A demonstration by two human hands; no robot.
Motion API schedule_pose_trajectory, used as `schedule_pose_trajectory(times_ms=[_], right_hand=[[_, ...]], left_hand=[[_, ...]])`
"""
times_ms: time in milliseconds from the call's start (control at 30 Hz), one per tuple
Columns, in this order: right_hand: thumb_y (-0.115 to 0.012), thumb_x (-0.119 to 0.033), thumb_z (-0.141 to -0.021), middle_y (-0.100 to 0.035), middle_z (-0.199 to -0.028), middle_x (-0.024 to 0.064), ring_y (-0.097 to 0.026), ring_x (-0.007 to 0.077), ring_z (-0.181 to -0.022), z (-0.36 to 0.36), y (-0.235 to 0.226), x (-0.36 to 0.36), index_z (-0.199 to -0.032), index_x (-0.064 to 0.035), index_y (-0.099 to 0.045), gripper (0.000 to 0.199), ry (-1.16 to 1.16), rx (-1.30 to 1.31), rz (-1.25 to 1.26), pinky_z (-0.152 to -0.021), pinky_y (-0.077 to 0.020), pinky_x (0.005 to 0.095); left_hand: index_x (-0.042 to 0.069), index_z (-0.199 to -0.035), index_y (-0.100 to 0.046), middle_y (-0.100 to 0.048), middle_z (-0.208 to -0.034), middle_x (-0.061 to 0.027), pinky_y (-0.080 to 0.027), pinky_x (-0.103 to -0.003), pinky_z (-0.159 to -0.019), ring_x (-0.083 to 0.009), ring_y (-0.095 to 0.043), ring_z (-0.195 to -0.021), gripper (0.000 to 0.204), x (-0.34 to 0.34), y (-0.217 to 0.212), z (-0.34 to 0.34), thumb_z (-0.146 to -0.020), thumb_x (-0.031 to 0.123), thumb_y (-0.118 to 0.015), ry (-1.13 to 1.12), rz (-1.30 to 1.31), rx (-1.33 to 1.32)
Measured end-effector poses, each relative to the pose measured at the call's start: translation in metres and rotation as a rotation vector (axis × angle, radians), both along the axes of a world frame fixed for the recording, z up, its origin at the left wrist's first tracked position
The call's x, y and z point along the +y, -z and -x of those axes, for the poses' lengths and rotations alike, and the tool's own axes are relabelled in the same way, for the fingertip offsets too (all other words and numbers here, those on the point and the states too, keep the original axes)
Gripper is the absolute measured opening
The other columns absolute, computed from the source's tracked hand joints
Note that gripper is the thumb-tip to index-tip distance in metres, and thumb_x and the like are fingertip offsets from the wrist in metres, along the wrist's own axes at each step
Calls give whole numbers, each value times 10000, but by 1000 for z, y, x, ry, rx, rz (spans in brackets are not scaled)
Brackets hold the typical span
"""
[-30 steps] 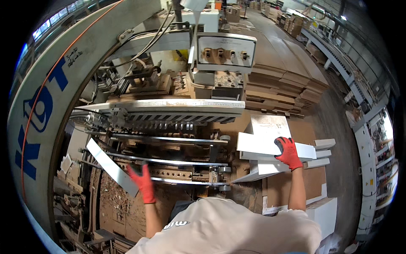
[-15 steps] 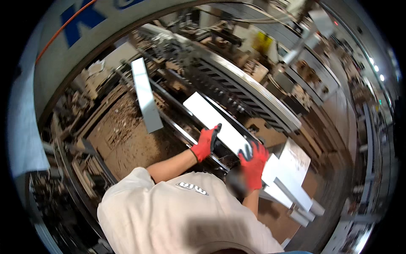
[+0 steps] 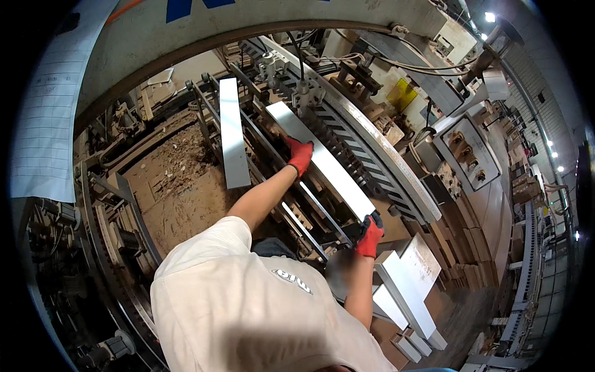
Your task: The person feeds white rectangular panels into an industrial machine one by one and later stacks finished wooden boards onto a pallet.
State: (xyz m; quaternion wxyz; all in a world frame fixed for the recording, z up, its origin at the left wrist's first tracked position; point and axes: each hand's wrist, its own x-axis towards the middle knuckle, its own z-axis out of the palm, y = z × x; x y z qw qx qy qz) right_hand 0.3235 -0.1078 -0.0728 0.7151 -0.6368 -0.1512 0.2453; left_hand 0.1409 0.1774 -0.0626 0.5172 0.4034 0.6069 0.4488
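Red-gloved, our left hand [image 3: 300, 156] clasps a white board [image 3: 334, 173] by its edge; our right hand [image 3: 370, 235] pinches its near end. Another white panel [image 3: 234, 136] lies to our left.

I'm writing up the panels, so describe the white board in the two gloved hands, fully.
The white board is a long, narrow, flat strip with straight edges. Its smooth face looks painted or laminated, with a greyer sheen toward the far end; its core cannot be made out. It slants above the metal rails, beside the striped beam; whether it rests on anything is unclear. The left hand holds its left long edge near the middle, the right hand its near end.
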Motion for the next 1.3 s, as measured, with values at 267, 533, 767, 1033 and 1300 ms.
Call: schedule_pose_trajectory(times_ms=[267, 533, 767, 1033, 1300], right_hand=[[-612, -87, -816, -491, -625, -54, -423, 89, -483, -10, 15, 85, -701, -121, -601, 121, 243, 105, 102, -458, -338, 255], [-608, -123, -821, -358, -498, -69, -322, 106, -408, -37, 52, 114, -579, -181, -410, 318, 182, 195, 22, -404, -254, 291], [-665, -264, -855, -420, -509, -45, -361, 114, -394, -41, 51, 142, -602, -219, -438, 343, 100, 473, -6, -396, -268, 282], [-679, -223, -795, -430, -493, -40, -396, 115, -374, -25, 18, 126, -573, -209, -420, 341, 138, 371, 110, -382, -286, 279], [-647, -186, -838, -511, -599, -24, -488, 111, -464, -13, 10, 105, -734, -154, -526, 163, -173, 269, 123, -427, -366, 243]], left_hand=[[17, -1510, -74, -423, -1375, -302, -385, -392, -1062, -402, -441, -1276, 1031, 7, 29, -9, -724, 239, -703, 115, -263, 105], [220, -1519, -195, -265, -1430, -350, -358, -468, -1072, -475, -367, -1299, 1008, 25, 41, -1, -686, 377, -741, 142, -83, 307], [314, -1526, -165, -103, -1459, -393, -293, -514, -1101, -534, -228, -1350, 1091, 61, 58, 9, -647, 470, -793, 160, 27, 83], [122, -1529, -137, -190, -1475, -348, -281, -492, -1118, -501, -218, -1370, 1283, -4, 39, -3, -546, 576, -825, 316, -268, 519], [87, -1525, -110, -222, -1483, -330, -249, -475, -1145, -474, -206, -1393, 1344, 4, 45, 16, -507, 574, -840, 373, -304, 672]])
